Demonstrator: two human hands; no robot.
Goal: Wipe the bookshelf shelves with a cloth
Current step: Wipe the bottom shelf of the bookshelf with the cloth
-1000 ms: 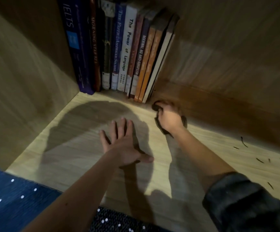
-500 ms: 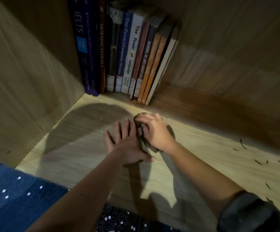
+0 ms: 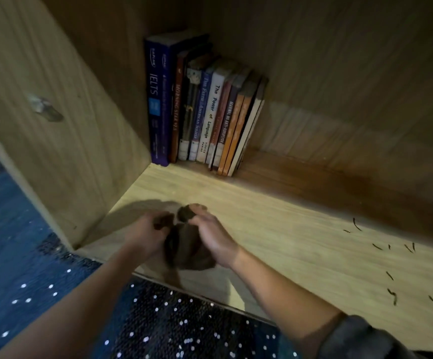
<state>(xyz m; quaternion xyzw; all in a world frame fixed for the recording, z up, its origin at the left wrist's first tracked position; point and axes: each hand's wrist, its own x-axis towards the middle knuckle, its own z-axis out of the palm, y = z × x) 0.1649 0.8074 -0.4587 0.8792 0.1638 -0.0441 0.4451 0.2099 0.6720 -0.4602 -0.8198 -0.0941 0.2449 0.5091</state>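
The left hand and the right hand both grip one dark cloth with curled fingers. About ten books stand beyond the two hands on the shelf.

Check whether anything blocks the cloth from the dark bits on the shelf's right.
Nothing visible does. The left hand and right hand grip the cloth; only bare shelf lies between it and the dark bits. The books stand in the back corner.

1. The left grip, on a bare forearm, curls its fingers round the cloth.
2. The right grip, just beside it, pinches the same cloth; a sleeve covers the arm's near end.
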